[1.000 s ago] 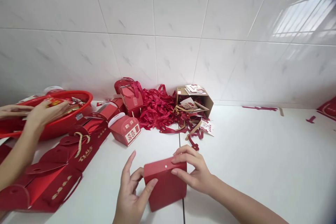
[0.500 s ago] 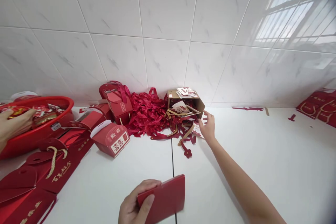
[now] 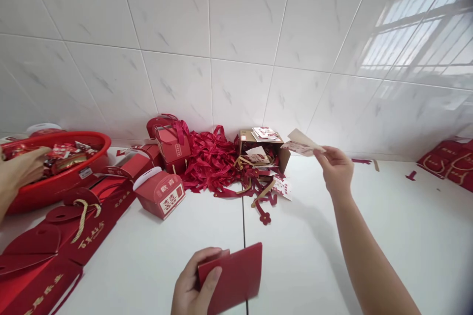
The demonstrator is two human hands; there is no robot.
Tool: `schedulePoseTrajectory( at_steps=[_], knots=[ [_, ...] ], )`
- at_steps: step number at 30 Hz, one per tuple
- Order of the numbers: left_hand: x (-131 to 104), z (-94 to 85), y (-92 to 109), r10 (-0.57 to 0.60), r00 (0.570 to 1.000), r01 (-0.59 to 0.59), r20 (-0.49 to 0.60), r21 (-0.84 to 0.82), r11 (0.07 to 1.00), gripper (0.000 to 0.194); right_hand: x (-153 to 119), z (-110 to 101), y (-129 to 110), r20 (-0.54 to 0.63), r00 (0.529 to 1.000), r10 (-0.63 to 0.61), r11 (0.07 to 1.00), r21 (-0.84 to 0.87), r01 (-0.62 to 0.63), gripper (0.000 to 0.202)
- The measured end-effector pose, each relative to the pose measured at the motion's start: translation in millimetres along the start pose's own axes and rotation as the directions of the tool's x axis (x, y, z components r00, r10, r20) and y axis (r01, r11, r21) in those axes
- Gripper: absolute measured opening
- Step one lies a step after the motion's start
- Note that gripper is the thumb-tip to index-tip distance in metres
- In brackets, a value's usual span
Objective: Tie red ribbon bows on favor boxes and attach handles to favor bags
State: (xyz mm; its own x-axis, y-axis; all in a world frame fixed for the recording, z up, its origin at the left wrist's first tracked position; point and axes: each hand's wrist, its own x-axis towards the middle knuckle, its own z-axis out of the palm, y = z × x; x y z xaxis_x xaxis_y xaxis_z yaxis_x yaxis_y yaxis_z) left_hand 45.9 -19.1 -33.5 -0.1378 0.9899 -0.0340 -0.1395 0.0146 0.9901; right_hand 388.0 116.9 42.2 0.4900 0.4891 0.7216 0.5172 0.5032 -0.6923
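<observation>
My left hand is closed round a flat red folded carton, thumb on the near side, low in front of me. Up at the right, my right hand pinches a printed paper card by its edge, raised above the table. Just left of that card lies a small cardboard box on its side, with cards and ribbon strips spilling out. More cards rest on top of it, and another card lies on the table in front.
A heap of red ribbon is against the tiled wall. Left of it stand red gift boxes and a row of red bags. Another person's hand reaches into a red basin of wrapped sweets. Red bags sit far right.
My right hand has moved right and up, away from the cardboard box, and now holds a card. My left hand still grips the carton. The view has shifted slightly.
</observation>
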Motion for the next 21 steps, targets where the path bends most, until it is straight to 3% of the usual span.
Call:
schedulePoseTrajectory(
  at_steps=[3, 6, 8, 10, 13, 15, 17, 19, 21],
  knots=[
    [-0.3, 1.2, 0.6, 0.016, 0.999, -0.016, 0.043, -0.016, 1.000, 0.034, -11.1, -15.3, -41.4, 0.003, 1.000, -0.006, 0.993, 0.117, 0.005, 0.021],
    [-0.4, 0.9, 0.5, 0.052, 0.996, -0.049, 0.072, -0.033, 0.998, 0.030, -36.4, -21.0, -86.1, 0.195, 0.977, -0.085, 0.967, 0.252, 0.034, 0.006],
    [1.1, -1.2, -0.7, 0.074, 0.991, -0.072, 0.113, -0.027, 0.997, 0.028, -55.3, -17.6, -113.1, 0.403, 0.887, -0.225, 0.950, 0.295, 0.107, 0.013],
    [3.6, -4.3, -3.0, 0.091, 0.982, -0.090, 0.166, -0.015, 0.996, 0.026, -72.7, -7.2, -133.3, 0.565, 0.753, -0.337, 0.931, 0.319, 0.178, 0.025],
    [6.5, -8.4, -7.6, 0.141, 0.971, -0.142, 0.193, -0.012, 0.990, 0.024, -95.3, 16.2, -146.0, 0.706, 0.562, -0.431, 0.901, 0.373, 0.221, 0.027],
    [6.4, -9.7, -10.2, 0.177, 0.959, -0.174, 0.220, -0.032, 0.984, 0.023, -108.6, 29.9, -144.3, 0.760, 0.476, -0.442, 0.897, 0.387, 0.215, 0.023],
    [4.7, -10.2, -12.0, 0.168, 0.947, -0.154, 0.273, -0.072, 0.985, 0.023, -120.6, 38.0, -138.0, 0.798, 0.460, -0.391, 0.920, 0.356, 0.164, 0.019],
    [2.4, -10.2, -13.6, 0.133, 0.943, -0.100, 0.304, -0.122, 0.988, 0.024, -131.6, 41.2, -130.5, 0.803, 0.494, -0.334, 0.940, 0.319, 0.118, 0.017],
    [0.9, -10.1, -16.1, 0.126, 0.958, -0.086, 0.258, -0.161, 0.983, 0.024, -141.7, 42.2, -123.7, 0.786, 0.517, -0.338, 0.940, 0.312, 0.140, 0.019]
  ],
)
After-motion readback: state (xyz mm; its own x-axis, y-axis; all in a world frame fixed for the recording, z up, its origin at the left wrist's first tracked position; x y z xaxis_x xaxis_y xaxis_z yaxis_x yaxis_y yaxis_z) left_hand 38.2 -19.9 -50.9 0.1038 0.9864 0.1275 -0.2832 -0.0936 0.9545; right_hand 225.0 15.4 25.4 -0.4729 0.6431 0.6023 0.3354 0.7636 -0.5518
